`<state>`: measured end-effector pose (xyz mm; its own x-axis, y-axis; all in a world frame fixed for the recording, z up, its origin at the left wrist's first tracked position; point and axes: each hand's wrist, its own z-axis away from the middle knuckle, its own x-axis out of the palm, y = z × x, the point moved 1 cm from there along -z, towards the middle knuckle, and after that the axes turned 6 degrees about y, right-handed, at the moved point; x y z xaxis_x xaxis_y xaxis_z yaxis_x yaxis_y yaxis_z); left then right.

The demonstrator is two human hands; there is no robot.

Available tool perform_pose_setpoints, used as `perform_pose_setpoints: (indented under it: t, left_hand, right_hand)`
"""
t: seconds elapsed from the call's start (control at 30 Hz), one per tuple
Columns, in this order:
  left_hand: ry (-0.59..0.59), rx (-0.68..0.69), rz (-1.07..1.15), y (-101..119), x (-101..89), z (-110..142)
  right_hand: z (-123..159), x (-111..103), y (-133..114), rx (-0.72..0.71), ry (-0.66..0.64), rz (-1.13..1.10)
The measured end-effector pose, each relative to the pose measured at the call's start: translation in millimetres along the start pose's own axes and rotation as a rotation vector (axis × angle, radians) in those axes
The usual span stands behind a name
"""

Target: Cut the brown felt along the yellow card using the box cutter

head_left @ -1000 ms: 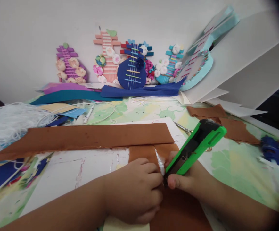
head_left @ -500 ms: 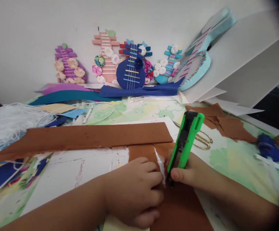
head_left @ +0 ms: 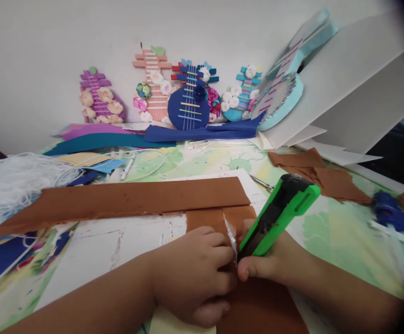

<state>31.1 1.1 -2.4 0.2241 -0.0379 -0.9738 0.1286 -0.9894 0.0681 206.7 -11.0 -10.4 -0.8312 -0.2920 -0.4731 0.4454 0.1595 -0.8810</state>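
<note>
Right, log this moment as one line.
left hand: on brown sheet | right hand: holding green cutter, lower end by white slit | beyond hands: brown strip

Green-black cutter (head_left: 278, 218) tilted, tip at slit brown sheet (head_left: 259, 306).

No text, label, brand, number or sign can be read anywhere.

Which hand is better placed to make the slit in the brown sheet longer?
Probably the right hand: it grips the green cutter, tip down by the slit. The left hand rests on the brown sheet.
</note>
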Motion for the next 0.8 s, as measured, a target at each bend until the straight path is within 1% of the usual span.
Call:
perform_pose_setpoints:
  t: [0.13,0.2,0.23,0.3,0.37,0.4,0.47,0.53,0.6,0.67,0.73,0.8]
  left_hand:
    - [-0.001,0.004,-0.024,0.5,-0.8,-0.4]
    - [-0.002,0.013,-0.039,1.2,-1.2,-0.8]
    - [-0.002,0.017,-0.051,1.6,-1.2,-1.1]
    - [-0.002,0.017,-0.085,2.4,-0.8,-1.5]
    - [-0.001,-0.002,-0.134,2.5,-0.4,-1.7]
    - [-0.001,-0.016,-0.156,2.4,-0.3,-1.8]
    - [-0.006,-0.04,-0.181,2.6,-1.2,-1.9]
    - [-0.012,-0.072,-0.192,4.0,-3.9,-2.2]
    - [-0.023,-0.135,-0.18,7.2,-7.9,-2.2]
    - [-0.045,-0.217,-0.14,11.9,-12.3,-1.1]
    - [-0.065,-0.284,-0.092,17.3,-16.2,1.7]
    - [-0.072,-0.317,-0.06,21.8,-20.0,6.6]
  right_hand:
    - [-0.5,-4.1,-2.2,-0.055,0.003,-0.015]
    - [-1.1,-9.1,-3.0,-0.082,0.036,-0.001]
    - [-1.8,-12.4,-3.4,-0.089,0.083,0.029]
    - [-4.0,-20.5,-4.1,-0.076,0.236,0.155]
    - [-6.8,-30.2,-4.8,-0.002,0.415,0.356]
    - [-8.0,-35.5,-5.0,0.048,0.483,0.465]
    - [-9.4,-47.3,-4.6,0.163,0.562,0.654]
    - [-8.2,-60.2,-2.3,0.297,0.578,0.764]
    - [-4.1,-71.9,1.7,0.441,0.56,0.806]
    - [1.4,-79.3,5.3,0.548,0.553,0.826]
    - [5.7,-80.6,7.3,0.586,0.566,0.843]
    - [7.2,-76.7,7.9,0.559,0.573,0.851]
